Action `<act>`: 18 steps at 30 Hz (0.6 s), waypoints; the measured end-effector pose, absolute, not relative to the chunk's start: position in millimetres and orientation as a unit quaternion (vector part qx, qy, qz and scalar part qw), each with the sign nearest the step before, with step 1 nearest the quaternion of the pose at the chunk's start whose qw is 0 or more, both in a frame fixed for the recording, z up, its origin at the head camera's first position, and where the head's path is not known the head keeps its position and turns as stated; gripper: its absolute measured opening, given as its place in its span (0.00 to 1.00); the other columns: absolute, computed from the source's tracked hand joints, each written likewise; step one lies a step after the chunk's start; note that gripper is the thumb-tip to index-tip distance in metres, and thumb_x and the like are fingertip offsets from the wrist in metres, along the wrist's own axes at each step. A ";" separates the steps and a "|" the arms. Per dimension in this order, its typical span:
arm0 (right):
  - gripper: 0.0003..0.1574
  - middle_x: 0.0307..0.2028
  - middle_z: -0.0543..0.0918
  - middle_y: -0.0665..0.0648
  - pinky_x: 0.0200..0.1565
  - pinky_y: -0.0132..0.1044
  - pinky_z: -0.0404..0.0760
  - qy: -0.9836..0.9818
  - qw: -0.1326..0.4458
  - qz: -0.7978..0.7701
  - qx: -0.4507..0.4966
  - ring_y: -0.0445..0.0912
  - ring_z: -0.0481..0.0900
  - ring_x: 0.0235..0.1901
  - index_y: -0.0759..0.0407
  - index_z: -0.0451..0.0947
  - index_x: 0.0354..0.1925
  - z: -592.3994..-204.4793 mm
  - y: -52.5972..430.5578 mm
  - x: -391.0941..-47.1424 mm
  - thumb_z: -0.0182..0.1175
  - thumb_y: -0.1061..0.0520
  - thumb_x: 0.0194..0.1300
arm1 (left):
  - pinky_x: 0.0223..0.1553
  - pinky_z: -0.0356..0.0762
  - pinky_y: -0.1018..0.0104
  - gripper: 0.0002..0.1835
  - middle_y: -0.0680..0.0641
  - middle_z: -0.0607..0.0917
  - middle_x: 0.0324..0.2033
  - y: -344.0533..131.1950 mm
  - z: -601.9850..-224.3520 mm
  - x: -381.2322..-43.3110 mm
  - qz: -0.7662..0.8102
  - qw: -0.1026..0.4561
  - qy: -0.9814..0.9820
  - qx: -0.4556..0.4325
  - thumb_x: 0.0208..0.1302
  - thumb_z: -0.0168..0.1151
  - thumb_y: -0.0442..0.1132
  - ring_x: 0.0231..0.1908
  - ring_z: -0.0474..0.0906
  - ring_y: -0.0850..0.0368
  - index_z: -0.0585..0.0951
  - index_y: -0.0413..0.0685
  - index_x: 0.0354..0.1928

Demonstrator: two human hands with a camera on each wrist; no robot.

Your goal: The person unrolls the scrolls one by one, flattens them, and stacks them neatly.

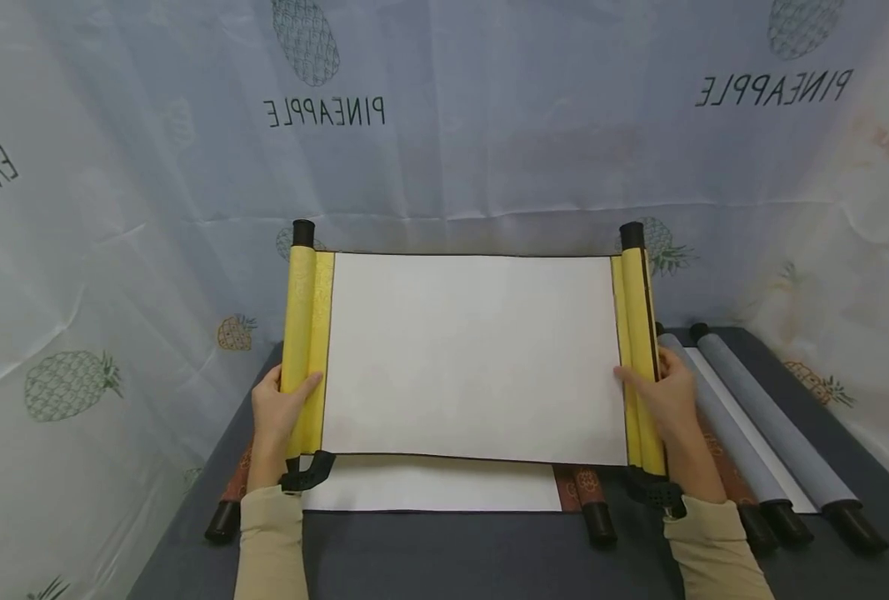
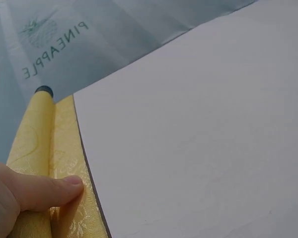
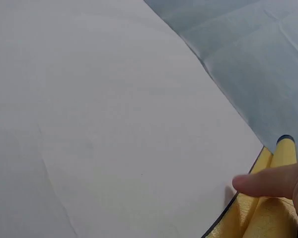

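A yellow hanging scroll (image 1: pixel 474 358) is held up, partly unrolled, with a blank white sheet between its two yellow rolls. My left hand (image 1: pixel 279 408) grips the left roll (image 2: pixel 32 134), thumb lying across the yellow border. On the other side my right hand (image 1: pixel 669 396) grips the right roll (image 1: pixel 642 350), its thumb (image 3: pixel 263 182) reaching over the border to the white sheet's edge. Black caps top both rolls. The fingers behind the rolls are mostly hidden.
Beneath the held scroll, a brown-patterned scroll (image 1: pixel 437 485) lies partly unrolled on the dark table (image 1: pixel 451 550). Grey scrolls (image 1: pixel 777 417) lie at the right, beside another brown roll (image 1: pixel 729 467). A white pineapple-print curtain (image 1: pixel 489 125) hangs behind and at the sides.
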State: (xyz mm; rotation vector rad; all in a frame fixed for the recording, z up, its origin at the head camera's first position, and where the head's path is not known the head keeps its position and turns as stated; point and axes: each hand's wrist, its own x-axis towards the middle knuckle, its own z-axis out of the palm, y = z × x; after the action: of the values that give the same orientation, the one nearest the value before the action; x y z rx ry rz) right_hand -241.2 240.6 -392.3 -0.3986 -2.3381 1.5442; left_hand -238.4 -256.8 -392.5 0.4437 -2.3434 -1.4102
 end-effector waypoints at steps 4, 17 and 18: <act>0.41 0.61 0.73 0.71 0.31 0.18 0.72 -0.822 0.142 0.534 -0.142 0.24 0.70 0.30 0.67 0.55 0.71 -392.8 242.4 -242.4 0.59 0.56 0.65 | 0.32 0.73 0.75 0.31 0.37 0.80 0.48 -258.2 -388.1 -240.3 -0.491 0.187 -0.838 0.149 0.61 0.65 0.49 0.33 0.73 0.63 0.72 0.38 0.61; 0.38 0.55 0.72 0.72 0.34 0.24 0.70 -0.878 0.121 0.454 -0.087 0.46 0.74 0.40 0.72 0.53 0.70 -379.9 247.5 -240.5 0.48 0.51 0.72 | 0.31 0.70 0.81 0.35 0.33 0.79 0.54 -272.7 -380.4 -241.5 -0.449 0.193 -0.866 0.105 0.65 0.61 0.48 0.41 0.79 0.50 0.65 0.39 0.69; 0.37 0.54 0.73 0.73 0.33 0.25 0.71 -0.884 0.126 0.444 -0.076 0.45 0.74 0.38 0.72 0.54 0.70 -379.0 247.8 -240.6 0.48 0.52 0.72 | 0.31 0.69 0.81 0.35 0.33 0.79 0.54 -273.7 -381.0 -241.8 -0.441 0.196 -0.870 0.101 0.65 0.61 0.48 0.42 0.79 0.47 0.64 0.38 0.69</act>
State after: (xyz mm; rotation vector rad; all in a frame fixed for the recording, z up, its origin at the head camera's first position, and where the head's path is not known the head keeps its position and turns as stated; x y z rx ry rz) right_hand -240.6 247.8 -379.0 -0.2217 -2.5735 1.2942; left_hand -241.8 -273.7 -381.0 0.2832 -2.4364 -1.2363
